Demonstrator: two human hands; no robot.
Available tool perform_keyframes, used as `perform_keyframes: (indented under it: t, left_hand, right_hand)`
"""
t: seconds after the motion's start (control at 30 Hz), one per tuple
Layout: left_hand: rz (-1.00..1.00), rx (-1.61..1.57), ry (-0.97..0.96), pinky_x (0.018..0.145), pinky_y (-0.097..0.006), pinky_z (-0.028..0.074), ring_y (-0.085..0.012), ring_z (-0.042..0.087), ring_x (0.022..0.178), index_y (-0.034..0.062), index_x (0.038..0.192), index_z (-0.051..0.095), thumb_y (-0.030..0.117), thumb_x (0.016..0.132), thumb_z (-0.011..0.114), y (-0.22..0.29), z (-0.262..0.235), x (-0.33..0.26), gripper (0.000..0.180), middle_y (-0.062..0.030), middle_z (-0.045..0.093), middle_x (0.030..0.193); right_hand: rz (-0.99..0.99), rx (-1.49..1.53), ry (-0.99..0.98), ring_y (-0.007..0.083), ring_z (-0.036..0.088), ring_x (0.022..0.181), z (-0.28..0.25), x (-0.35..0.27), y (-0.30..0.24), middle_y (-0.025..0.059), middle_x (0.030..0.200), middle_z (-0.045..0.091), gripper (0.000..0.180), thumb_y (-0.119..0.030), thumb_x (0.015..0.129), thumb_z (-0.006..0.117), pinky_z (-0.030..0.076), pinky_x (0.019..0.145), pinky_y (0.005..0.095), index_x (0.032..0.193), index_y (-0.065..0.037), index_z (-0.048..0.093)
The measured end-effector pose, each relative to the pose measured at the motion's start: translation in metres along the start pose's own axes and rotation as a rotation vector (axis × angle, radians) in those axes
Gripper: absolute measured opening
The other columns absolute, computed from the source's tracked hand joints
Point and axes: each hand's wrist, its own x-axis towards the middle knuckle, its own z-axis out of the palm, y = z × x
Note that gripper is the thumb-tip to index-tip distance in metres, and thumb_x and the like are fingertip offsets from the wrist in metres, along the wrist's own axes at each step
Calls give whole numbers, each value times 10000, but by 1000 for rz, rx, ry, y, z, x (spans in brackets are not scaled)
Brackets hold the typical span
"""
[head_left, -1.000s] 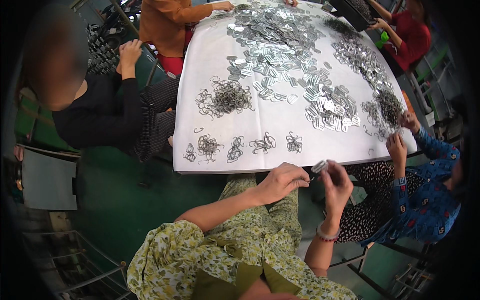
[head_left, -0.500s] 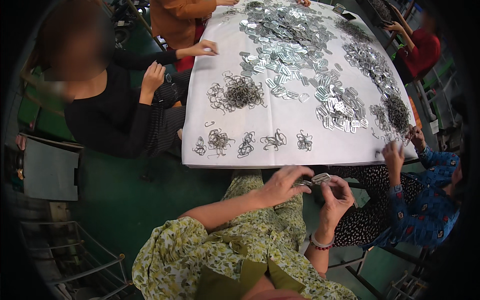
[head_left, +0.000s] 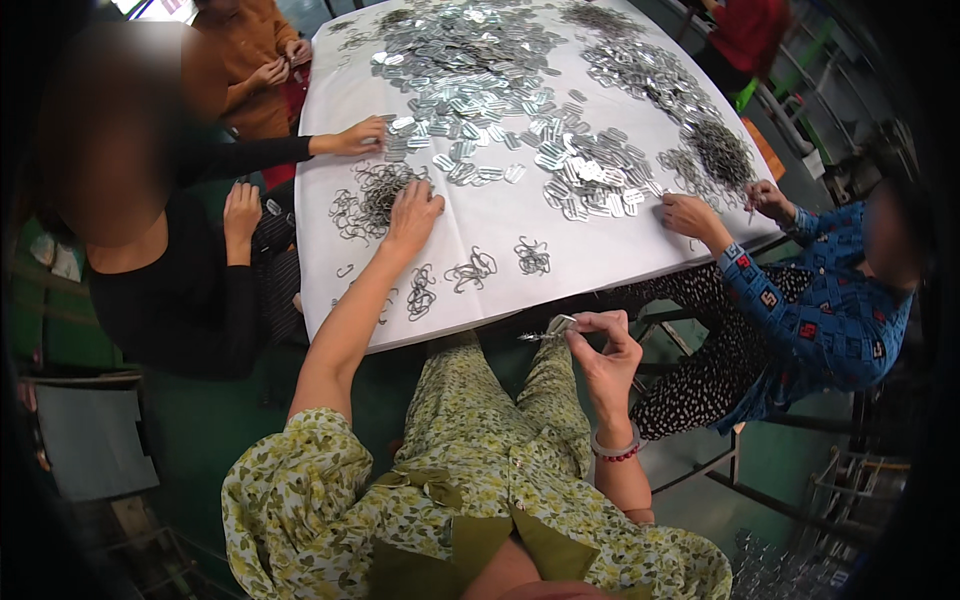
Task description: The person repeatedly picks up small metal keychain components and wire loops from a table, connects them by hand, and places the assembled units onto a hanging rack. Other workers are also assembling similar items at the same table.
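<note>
My left hand (head_left: 412, 217) reaches over the right side of a heap of dark wire hooks (head_left: 352, 208) on the white-topped table (head_left: 480, 240). Its fingers are apart and bent down onto the hooks; the tips are partly hidden. Just off the table's near edge, my right hand (head_left: 606, 352) pinches a slotted metal buckle (head_left: 560, 325) between thumb and fingers. Thin metal pieces stick out from the buckle's left side, too small to make out. Small clusters of hooks (head_left: 470, 268) lie along the near edge.
A wide pile of flat slotted buckles (head_left: 470, 60) covers the table's far middle, with a smaller pile (head_left: 595, 170) nearer. Another hook heap (head_left: 722, 150) lies at the right. A co-worker's hand (head_left: 358, 135) touches buckles on the left; a blue-sleeved person's hand (head_left: 695, 218) is at the right edge.
My left hand has left the buckle and moved up and left to the hook heap. My right hand keeps the buckle, slightly lower and left. The view has shifted, and co-workers' hands have moved.
</note>
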Motion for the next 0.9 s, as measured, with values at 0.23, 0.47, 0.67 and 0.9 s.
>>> perform_keyframes:
  t: [0.23,0.47,0.67,0.9]
  left_hand:
    - [-271,-267,188,782,-437,456,-338,551,919,-1,966,512,51,931,480,10,-25,11,71,-172,565,950]
    - [-531,-989,177,652,-264,529,-146,648,677,-84,1050,620,46,914,576,60,-72,-7,194,-108,656,869]
    - [-419,-1479,-135,734,-268,539,-137,649,773,-60,919,655,12,870,657,187,-143,-42,87,-91,682,855]
    - [-100,-1121,8,777,-311,493,-196,621,892,10,872,647,12,776,727,215,-129,-34,125,-100,652,961]
  right_hand:
    - [-70,19,67,132,534,816,-10,2,3,39,837,624,169,64,731,720,451,753,261,885,7,684]
    - [-32,20,113,128,562,807,-18,-6,18,42,838,623,124,18,771,723,459,718,251,888,7,683]
    - [8,-1,89,114,561,767,-10,-7,22,39,829,614,99,15,783,700,460,687,255,874,1,665]
    - [-2,7,125,105,553,783,0,-6,6,42,852,612,96,26,795,694,452,680,244,884,19,658]
